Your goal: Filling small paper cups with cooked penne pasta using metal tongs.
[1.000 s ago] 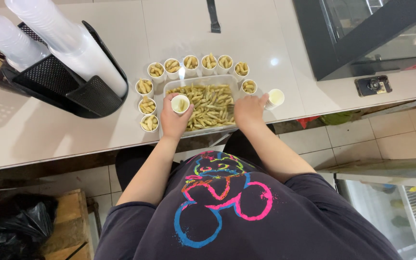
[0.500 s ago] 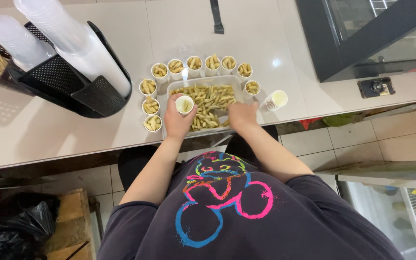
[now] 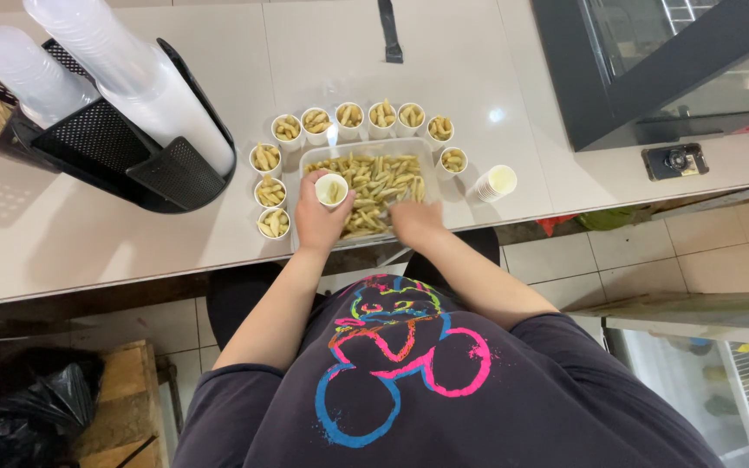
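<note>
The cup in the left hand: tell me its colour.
White, a small paper cup held by the left hand over the tray; seen in the head view.

Both arms stretched forward from the body, elbows slightly bent, forearms bare. Left hand (image 3: 318,221) closed in a grip, fingers curled, palm turned inward. Right hand (image 3: 415,221) palm down, fingers bent downward, fingertips hidden. Hands near each other, not touching.

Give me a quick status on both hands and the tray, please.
Left hand holding small white paper cup. Right hand in clear plastic tray of pale fries. Nothing in the way.
</note>
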